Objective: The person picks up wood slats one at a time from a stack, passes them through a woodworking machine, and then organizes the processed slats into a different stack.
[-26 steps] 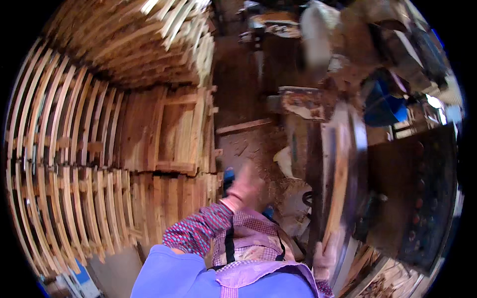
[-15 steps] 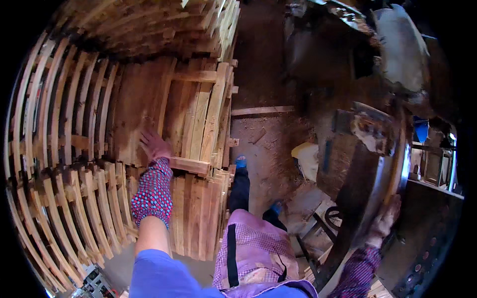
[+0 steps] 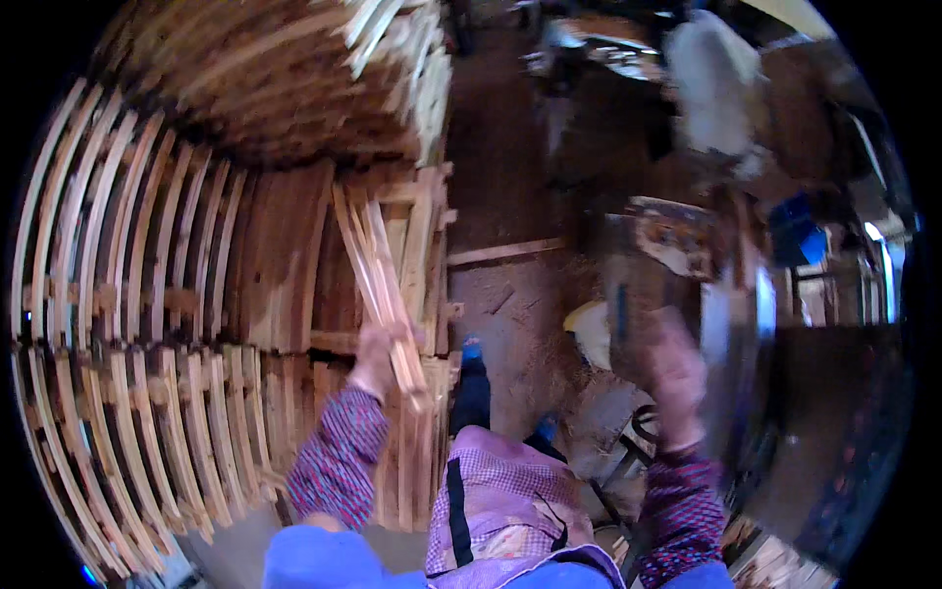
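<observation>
My left hand (image 3: pixel 375 361) is closed round a small bundle of wooden strips (image 3: pixel 376 275), gripping it toward its near end. The bundle tilts above a stack of wooden boards (image 3: pixel 285 255) on the left. My right hand (image 3: pixel 675 378) hangs over the edge of a dark machine table (image 3: pixel 726 344) on the right. Motion smears its fingers, so whether they hold anything does not show. Patterned sleeve covers wrap both forearms.
Rows of spaced wooden slats (image 3: pixel 128 226) fill the left side. A tall wood pile (image 3: pixel 275 79) rises beyond the boards. A yellowish piece (image 3: pixel 591 334) and a loose strip (image 3: pixel 505 252) lie on the dusty floor. A blue object (image 3: pixel 800 231) is at the far right.
My left hand has gone from lying flat on the boards to holding lifted strips, closer to me. My right hand has moved left from the machine's far edge. The view has shifted slightly.
</observation>
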`<state>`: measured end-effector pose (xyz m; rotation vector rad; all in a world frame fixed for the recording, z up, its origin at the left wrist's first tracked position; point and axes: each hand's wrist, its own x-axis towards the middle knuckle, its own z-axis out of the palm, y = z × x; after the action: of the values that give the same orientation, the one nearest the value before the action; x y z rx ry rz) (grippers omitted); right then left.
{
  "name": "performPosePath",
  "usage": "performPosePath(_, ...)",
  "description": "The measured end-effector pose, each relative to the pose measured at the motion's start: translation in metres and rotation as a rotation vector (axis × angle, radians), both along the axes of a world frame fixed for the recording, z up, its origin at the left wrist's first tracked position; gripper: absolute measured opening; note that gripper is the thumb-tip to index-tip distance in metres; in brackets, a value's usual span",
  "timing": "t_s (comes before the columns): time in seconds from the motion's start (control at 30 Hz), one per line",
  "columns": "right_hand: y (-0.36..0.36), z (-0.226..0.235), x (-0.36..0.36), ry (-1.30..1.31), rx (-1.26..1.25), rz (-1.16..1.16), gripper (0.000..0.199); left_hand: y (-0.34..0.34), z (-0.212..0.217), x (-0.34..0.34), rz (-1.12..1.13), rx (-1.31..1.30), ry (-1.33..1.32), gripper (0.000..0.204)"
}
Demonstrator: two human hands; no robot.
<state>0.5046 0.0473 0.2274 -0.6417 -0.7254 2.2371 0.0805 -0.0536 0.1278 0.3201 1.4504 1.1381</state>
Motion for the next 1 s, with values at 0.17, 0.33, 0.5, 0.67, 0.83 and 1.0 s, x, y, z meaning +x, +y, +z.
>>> performPosePath(0.17,-0.129,0.062,-0.054,-0.757,0.502,0.211,0.082,-0.038,0.099,0.209,0.193,0.341,-0.387,0.047)
performPosePath(0.33,-0.209,0.059,0.046,-1.164,0.682,-0.119,0.078,-0.067,0.118,0.329,-0.117,0.180,-0.669,0.053)
performPosePath(0.5,-0.291,0.037,0.143,-1.771,0.641,-0.233,0.070,-0.058,0.113,0.372,-0.337,0.295,-0.743,0.060)
performPosePath(0.67,-0.189,0.012,0.147,-2.184,0.940,-0.225,0.056,-0.051,0.100,0.350,-0.394,0.277,-0.579,0.065)
performPosePath(0.83,-0.014,-0.011,0.162,-2.386,1.055,-0.301,0.049,-0.040,0.100,0.337,-0.369,0.264,-0.524,0.063)
performPosePath(1.0,0.065,-0.008,0.146,-2.228,1.134,-0.324,0.049,-0.008,0.101,0.328,-0.312,0.375,-0.486,0.063)
